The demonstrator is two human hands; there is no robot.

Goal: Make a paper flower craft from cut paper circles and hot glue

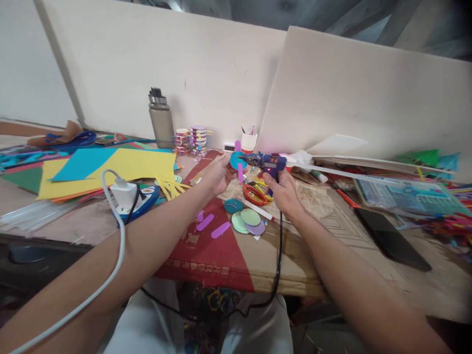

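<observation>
In my left hand (220, 176) is a blue disc (238, 161) with purple strips standing out at its top and bottom. My right hand (283, 191) grips a dark blue glue gun (272, 164), its nozzle over the disc's face; whether it touches cannot be made out. A small red light glows on the gun and a black cord (280, 260) hangs from it. Below the hands lie red-handled scissors (255, 194), a teal disc (233, 205), pale green discs (250, 217), a lilac disc (255, 228) and loose purple strips (220, 230).
Coloured sheets (136, 167) and a power strip (147, 197) with a white plug lie left. A bottle (161, 123), stacked paper rings (199, 140) and a pen cup (249, 142) stand behind. At right are a black phone (391, 238) and a clear plastic case (405, 194).
</observation>
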